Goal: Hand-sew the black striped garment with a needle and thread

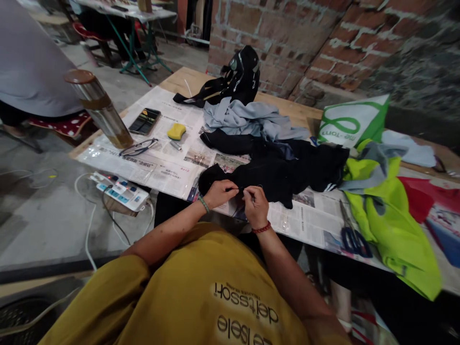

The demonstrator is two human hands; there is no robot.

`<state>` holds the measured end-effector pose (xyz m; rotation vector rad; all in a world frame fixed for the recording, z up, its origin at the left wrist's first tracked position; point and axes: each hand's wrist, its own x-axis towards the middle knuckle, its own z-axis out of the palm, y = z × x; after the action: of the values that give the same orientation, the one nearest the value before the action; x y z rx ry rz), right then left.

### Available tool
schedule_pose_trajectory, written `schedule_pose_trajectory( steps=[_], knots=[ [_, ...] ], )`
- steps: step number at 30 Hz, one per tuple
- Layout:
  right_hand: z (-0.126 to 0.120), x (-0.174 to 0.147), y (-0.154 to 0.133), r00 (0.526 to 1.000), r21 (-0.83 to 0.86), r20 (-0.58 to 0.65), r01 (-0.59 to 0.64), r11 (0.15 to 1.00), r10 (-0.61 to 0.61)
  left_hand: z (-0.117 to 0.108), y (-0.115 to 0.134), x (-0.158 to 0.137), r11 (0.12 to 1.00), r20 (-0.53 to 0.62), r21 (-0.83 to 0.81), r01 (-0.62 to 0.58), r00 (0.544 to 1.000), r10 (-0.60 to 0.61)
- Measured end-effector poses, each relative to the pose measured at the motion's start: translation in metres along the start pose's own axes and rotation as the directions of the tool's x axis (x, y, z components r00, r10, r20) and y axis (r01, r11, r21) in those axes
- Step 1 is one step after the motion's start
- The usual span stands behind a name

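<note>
My left hand [220,192] and my right hand [255,203] face each other at the table's near edge, fingertips pinched and a small gap apart. Whatever lies between the fingertips is too fine to make out. Just behind them a black garment [273,172] is spread over the newspaper, one end reaching close to my left hand. A green band circles my left wrist and a red beaded bracelet my right. Farther back lies a crumpled grey-blue cloth [251,120].
On the newspaper-covered table [161,175] stand a flask [104,112], phone [145,121], glasses [139,147] and yellow sponge [176,131]. Scissors [354,237] and a neon-yellow garment [388,230] lie right. A black bag [244,72] sits behind; a power strip [120,190] is at left.
</note>
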<state>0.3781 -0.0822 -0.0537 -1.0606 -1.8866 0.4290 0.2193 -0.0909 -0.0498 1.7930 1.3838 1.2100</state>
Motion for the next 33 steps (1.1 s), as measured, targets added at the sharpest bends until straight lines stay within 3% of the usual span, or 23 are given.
schedule_pose_trajectory(
  steps=[5, 9, 14, 19, 23, 25, 30, 33],
  knots=[
    [0.002, 0.004, -0.011, 0.99, 0.091, 0.0, -0.141, 0.986, 0.141, 0.0, 0.0, 0.0, 0.999, -0.028, 0.037, -0.001, 1.0, 0.002],
    [0.004, 0.007, -0.01, 0.968, 0.217, 0.065, -0.251, 0.943, 0.243, 0.001, 0.0, 0.0, 0.999, 0.013, 0.02, -0.04, 0.999, 0.04],
    [0.012, 0.01, -0.004, 0.922, 0.417, 0.067, -0.373, 0.829, 0.382, 0.002, -0.003, 0.0, 0.998, 0.032, 0.038, -0.054, 0.998, 0.053],
    [0.018, 0.021, -0.005, 0.879, 0.588, 0.002, -0.388, 0.71, 0.477, 0.003, -0.006, 0.0, 0.996, 0.03, 0.069, -0.059, 0.998, 0.057],
    [-0.008, 0.043, 0.001, 0.865, 0.651, -0.119, -0.303, 0.696, 0.488, 0.003, -0.006, -0.002, 0.992, 0.059, 0.091, -0.092, 0.994, 0.087],
    [-0.026, 0.053, 0.001, 0.876, 0.667, -0.068, -0.316, 0.674, 0.478, 0.004, -0.006, -0.002, 0.993, 0.044, 0.082, -0.086, 0.996, 0.083],
    [-0.046, 0.059, -0.01, 0.873, 0.679, 0.254, -0.467, 0.566, 0.416, 0.005, -0.007, -0.003, 0.994, 0.026, 0.07, -0.083, 0.996, 0.081],
    [-0.051, 0.067, -0.012, 0.897, 0.72, 0.216, -0.413, 0.557, 0.385, 0.005, -0.008, -0.003, 0.993, 0.026, 0.087, -0.085, 0.996, 0.083]
  ],
)
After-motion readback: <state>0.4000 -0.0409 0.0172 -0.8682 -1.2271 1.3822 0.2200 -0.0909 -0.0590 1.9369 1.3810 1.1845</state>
